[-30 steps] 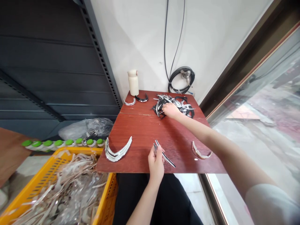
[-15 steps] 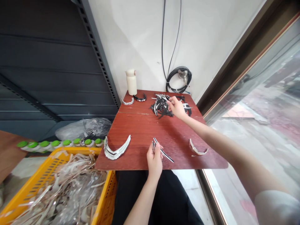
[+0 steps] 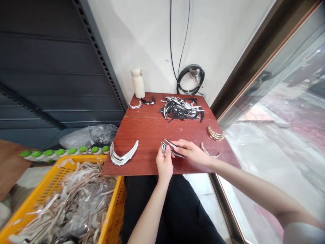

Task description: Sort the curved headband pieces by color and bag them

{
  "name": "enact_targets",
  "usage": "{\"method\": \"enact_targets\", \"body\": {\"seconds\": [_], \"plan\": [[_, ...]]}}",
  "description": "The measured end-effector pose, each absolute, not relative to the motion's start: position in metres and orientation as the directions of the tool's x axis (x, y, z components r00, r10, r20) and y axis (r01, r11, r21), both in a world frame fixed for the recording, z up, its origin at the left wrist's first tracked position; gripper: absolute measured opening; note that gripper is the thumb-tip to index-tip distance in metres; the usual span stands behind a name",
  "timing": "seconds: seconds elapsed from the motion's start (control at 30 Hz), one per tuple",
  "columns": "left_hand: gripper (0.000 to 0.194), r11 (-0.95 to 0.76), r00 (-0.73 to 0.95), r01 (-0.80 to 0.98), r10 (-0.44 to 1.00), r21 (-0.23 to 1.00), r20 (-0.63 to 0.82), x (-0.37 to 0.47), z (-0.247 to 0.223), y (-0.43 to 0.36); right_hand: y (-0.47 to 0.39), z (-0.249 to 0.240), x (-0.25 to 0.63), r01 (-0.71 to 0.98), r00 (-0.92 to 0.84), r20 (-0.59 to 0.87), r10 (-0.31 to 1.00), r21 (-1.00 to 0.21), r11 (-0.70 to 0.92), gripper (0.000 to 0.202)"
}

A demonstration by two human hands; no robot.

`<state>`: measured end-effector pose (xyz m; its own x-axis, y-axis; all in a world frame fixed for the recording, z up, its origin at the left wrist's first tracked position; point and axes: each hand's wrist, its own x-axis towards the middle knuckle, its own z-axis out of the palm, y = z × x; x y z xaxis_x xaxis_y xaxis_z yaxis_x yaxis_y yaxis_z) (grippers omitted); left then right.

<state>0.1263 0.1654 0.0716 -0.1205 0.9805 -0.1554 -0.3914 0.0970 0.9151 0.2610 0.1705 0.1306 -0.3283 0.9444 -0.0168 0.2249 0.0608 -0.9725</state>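
My left hand (image 3: pixel 164 163) is closed round some thin black-and-silver strips (image 3: pixel 179 154) above the near edge of the red-brown table (image 3: pixel 147 130). Close beside it, my right hand (image 3: pixel 189 150) pinches another dark, light-edged strip (image 3: pixel 169 142), and the fingers partly cover it. A tangled pile of black and silver strips (image 3: pixel 181 110) lies toward the back. Left of my hands rests a nested stack of silver curved strips (image 3: pixel 124 158). On the right are gold curved strips (image 3: pixel 215 135), and a pale curved strip (image 3: pixel 203 147) is partly hidden by my right wrist.
A cream flask (image 3: pixel 138 84) stands at the back left, near silver curved pieces (image 3: pixel 135 106) and black curved pieces (image 3: pixel 149 101). Coiled black cable (image 3: pixel 190 79) leans against the wall. Left of the table sits a yellow crate (image 3: pixel 115 200) of scrap strips, with green-lidded jars (image 3: pixel 73 151) behind.
My right hand has come back from the pile to my left hand, bringing a strip. The gold curved strips, formerly behind my right arm, now show. The view has shifted slightly.
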Motion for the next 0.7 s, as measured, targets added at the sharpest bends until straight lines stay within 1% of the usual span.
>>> {"method": "enact_targets", "body": {"seconds": [0.07, 0.13, 0.2, 0.27, 0.4, 0.5, 0.7], "plan": [[0.035, 0.093, -0.118, -0.381, 0.982, 0.92, -0.148, 0.126, 0.072, 0.165, 0.166, 0.127, 0.261, 0.143, -0.305, -0.035, 0.952, -0.99, 0.009, 0.04], [0.034, 0.092, -0.109, -0.373, 0.984, 0.923, -0.142, 0.126, 0.071, 0.165, 0.165, 0.124, 0.262, 0.085, -0.203, -0.117, 0.972, -0.991, -0.101, 0.038], [0.036, 0.087, -0.095, -0.363, 0.987, 0.928, -0.13, 0.125, 0.071, 0.165, 0.166, 0.122, 0.262, 0.073, -0.088, -0.22, 0.972, -0.974, -0.214, 0.039], [0.038, 0.079, -0.071, -0.347, 0.991, 0.935, -0.11, 0.125, 0.07, 0.164, 0.167, 0.121, 0.262, 0.078, -0.024, -0.264, 0.964, -0.962, -0.261, 0.038], [0.042, 0.065, -0.046, -0.321, 0.995, 0.945, -0.084, 0.124, 0.07, 0.164, 0.164, 0.123, 0.262, 0.0, -0.052, -0.257, 0.965, -0.966, -0.258, 0.036], [0.038, 0.07, -0.059, -0.33, 0.994, 0.941, -0.094, 0.124, 0.071, 0.164, 0.163, 0.125, 0.263, -0.034, -0.1, -0.278, 0.955, -0.959, -0.282, 0.036], [0.035, 0.057, -0.067, -0.307, 0.994, 0.95, -0.082, 0.125, 0.072, 0.164, 0.169, 0.132, 0.266, 0.051, -0.164, -0.229, 0.959, -0.973, -0.224, 0.033]]}}
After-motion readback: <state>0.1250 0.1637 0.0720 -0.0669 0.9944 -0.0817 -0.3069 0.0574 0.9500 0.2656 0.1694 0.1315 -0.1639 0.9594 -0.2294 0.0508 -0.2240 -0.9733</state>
